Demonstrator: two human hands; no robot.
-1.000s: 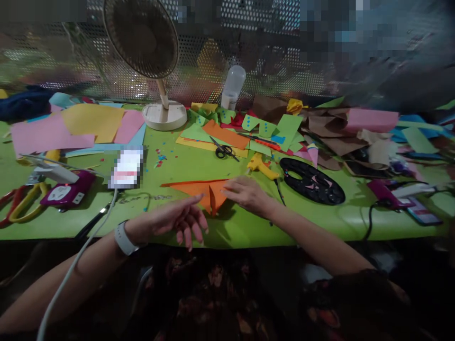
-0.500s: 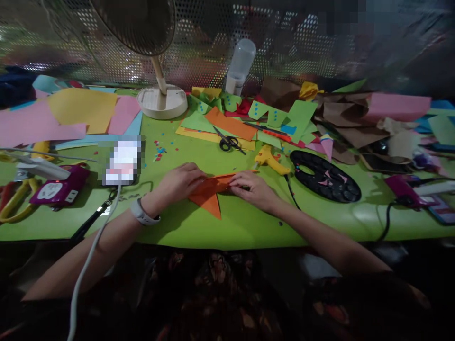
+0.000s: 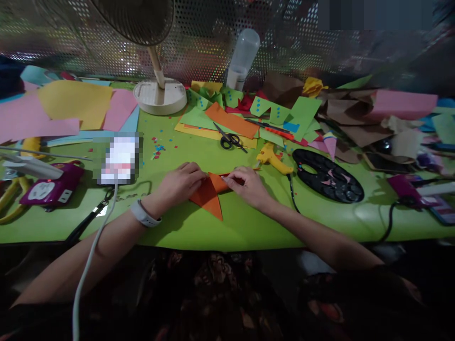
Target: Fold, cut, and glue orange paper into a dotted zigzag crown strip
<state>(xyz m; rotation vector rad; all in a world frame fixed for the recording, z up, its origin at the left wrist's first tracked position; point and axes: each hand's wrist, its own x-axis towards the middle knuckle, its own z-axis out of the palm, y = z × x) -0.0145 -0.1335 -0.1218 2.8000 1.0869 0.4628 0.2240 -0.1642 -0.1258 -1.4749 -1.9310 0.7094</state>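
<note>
Between my hands, near the table's front edge, is a folded piece of orange paper [image 3: 208,198] with a pointed flap hanging toward me. My left hand [image 3: 181,185], with a pale band on its wrist, grips the paper's left side, its fingers bent over the upper edge. On the right side, my right hand [image 3: 246,186] pinches the paper between thumb and fingers. Just beyond my right hand lies a yellow glue gun [image 3: 274,159], its black cord trailing toward me. Black-handled scissors [image 3: 230,140] rest behind the orange paper.
A black palette [image 3: 327,175] lies to the right. On the left are a phone [image 3: 120,159] with a white cable and a purple power strip [image 3: 53,184]. Paper sheets and scraps, a white fan [image 3: 159,97] and a clear bottle [image 3: 244,57] stand along the back.
My right hand has shifted slightly left along the orange paper, its fingers closer to my left hand. The paper's fold looks different, with the pointed flap's top now showing between my hands.
</note>
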